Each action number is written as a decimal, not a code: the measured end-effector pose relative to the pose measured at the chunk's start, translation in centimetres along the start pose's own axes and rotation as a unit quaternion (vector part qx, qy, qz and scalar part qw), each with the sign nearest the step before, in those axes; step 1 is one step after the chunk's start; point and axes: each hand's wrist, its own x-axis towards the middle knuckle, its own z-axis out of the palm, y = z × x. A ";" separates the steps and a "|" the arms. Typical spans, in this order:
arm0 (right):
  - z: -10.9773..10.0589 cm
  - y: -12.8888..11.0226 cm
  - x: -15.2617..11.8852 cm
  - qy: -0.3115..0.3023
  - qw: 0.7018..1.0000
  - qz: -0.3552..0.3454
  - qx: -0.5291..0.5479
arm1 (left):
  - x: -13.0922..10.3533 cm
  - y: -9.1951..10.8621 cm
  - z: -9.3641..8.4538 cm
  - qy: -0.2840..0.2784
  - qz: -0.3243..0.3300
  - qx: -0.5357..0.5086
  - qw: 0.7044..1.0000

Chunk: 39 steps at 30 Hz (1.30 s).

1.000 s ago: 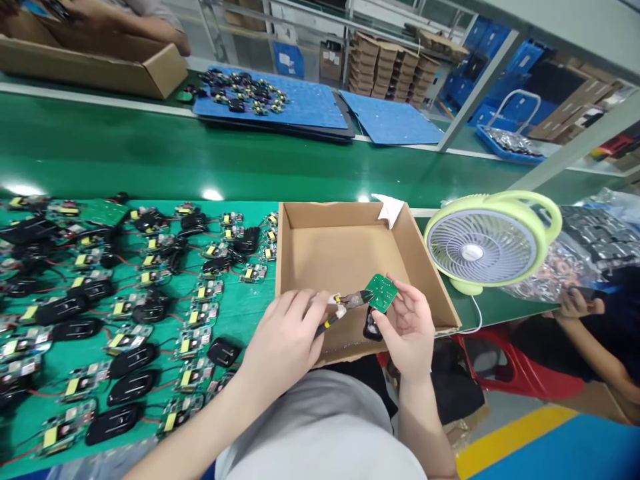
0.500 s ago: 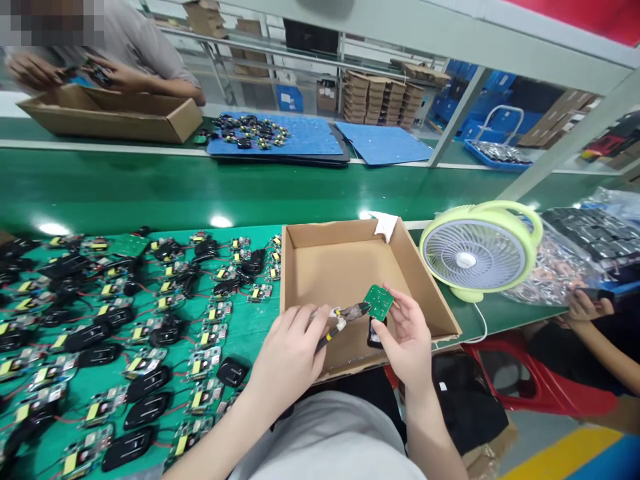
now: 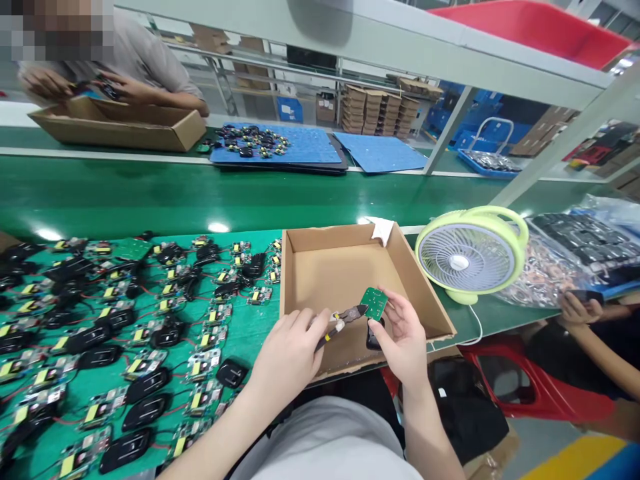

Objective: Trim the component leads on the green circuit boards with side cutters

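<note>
My left hand (image 3: 293,343) is closed round the handles of a pair of cutting pliers (image 3: 345,316), which have dark jaws and black-and-yellow grips. The jaw tips touch, or nearly touch, the left edge of a green circuit board (image 3: 374,304). My right hand (image 3: 404,337) pinches that board by its right side, between thumb and fingers. Just below the board hangs a black plastic casing (image 3: 373,333), partly hidden by my right thumb. Both hands are over the near part of an open cardboard box (image 3: 333,267).
Many circuit boards wired to black casings (image 3: 135,413) cover the green mat on the left. A lime-green fan (image 3: 457,263) stands right of the box. A co-worker's hand (image 3: 575,310) holds a dark piece at the right. Another person works behind a cardboard tray (image 3: 120,127).
The camera view has tilted up and shifted slightly, so the surroundings sit lower. The pliers stay at the board's edge, and both hands keep their grip.
</note>
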 end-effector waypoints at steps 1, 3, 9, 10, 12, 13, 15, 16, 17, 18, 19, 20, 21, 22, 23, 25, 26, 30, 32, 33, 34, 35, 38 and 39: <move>0.0 0.0 0.0 0.000 1.000 -0.001 0.001 | 0.0 0.0 0.0 0.001 0.000 0.003 1.000; -0.1 0.1 0.0 -0.002 1.000 -0.004 0.004 | 0.1 0.1 -0.1 0.002 0.001 0.007 1.000; -0.2 0.1 -0.1 -0.011 1.000 -0.002 0.009 | 0.0 0.1 -0.4 0.002 -0.001 0.005 1.000; -0.2 0.1 -0.1 -0.013 1.000 -0.002 0.006 | 0.0 0.1 -0.4 0.003 -0.002 0.003 1.000; -0.2 0.0 -0.1 -0.016 1.000 -0.003 -0.001 | -0.1 0.1 -0.4 0.006 -0.006 0.002 1.000; -0.2 0.0 -0.1 -0.016 1.000 -0.004 -0.004 | -0.1 0.1 -0.4 0.008 -0.008 0.002 1.000; -0.2 0.0 -0.1 -0.015 1.000 -0.006 -0.015 | -0.2 0.1 -0.4 0.014 -0.013 0.001 1.000; -0.2 -0.1 -0.2 -0.013 1.000 -0.006 -0.022 | -0.2 0.1 -0.4 0.017 -0.014 0.001 1.000; -0.2 -0.1 -0.2 -0.009 1.000 -0.007 -0.029 | -0.2 0.1 -0.4 0.020 -0.014 -0.001 1.000; -0.1 -0.1 -0.2 -0.005 0.999 -0.008 -0.034 | -0.3 0.1 -0.5 0.022 -0.013 -0.003 1.000; -0.1 -0.2 -0.3 0.002 0.999 -0.009 -0.038 | -0.3 0.1 -0.5 0.024 -0.013 -0.005 1.000; -0.1 -0.2 -0.3 0.007 0.999 -0.009 -0.039 | -0.3 0.1 -0.5 0.025 -0.012 -0.007 1.000; 0.0 -0.2 -0.4 0.012 0.999 -0.009 -0.039 | -0.3 0.1 -0.6 0.026 -0.011 -0.008 1.000; 0.0 -0.3 -0.4 0.015 0.999 -0.008 -0.038 | -0.4 0.1 -0.6 0.026 -0.011 -0.010 1.000; 0.0 -0.3 -0.5 0.015 0.999 -0.007 -0.037 | -0.4 0.1 -0.6 0.026 -0.011 -0.011 1.000; 0.0 -0.3 -0.6 0.013 0.999 -0.008 -0.037 | -0.4 0.1 -0.6 0.026 -0.015 -0.011 0.999; 0.0 -0.3 -0.6 0.011 0.999 -0.010 -0.038 | -0.4 0.2 -0.6 0.026 -0.018 -0.011 0.999; -0.1 -0.3 -0.6 0.004 0.999 -0.018 -0.046 | -0.2 0.4 -0.7 0.018 -0.027 -0.012 0.999; 0.0 -0.3 -0.5 0.001 0.999 -0.021 -0.050 | -0.2 0.4 -0.8 0.012 -0.030 -0.014 0.999; 0.0 -0.3 -0.5 0.000 0.998 -0.022 -0.052 | -0.2 0.4 -0.8 0.010 -0.031 -0.014 0.999; 0.0 -0.3 -0.5 -0.001 0.998 -0.024 -0.053 | -0.3 0.4 -0.8 0.009 -0.031 -0.014 0.999; 0.0 -0.3 -0.5 -0.001 0.998 -0.026 -0.055 | -0.3 0.4 -0.8 0.009 -0.032 -0.014 0.999; 0.0 -0.4 -0.4 -0.001 0.998 -0.027 -0.054 | -0.2 0.5 -0.8 0.004 -0.036 -0.015 0.999; 0.0 -0.4 -0.4 -0.001 0.998 -0.027 -0.052 | -0.2 0.5 -0.9 0.001 -0.038 -0.015 0.999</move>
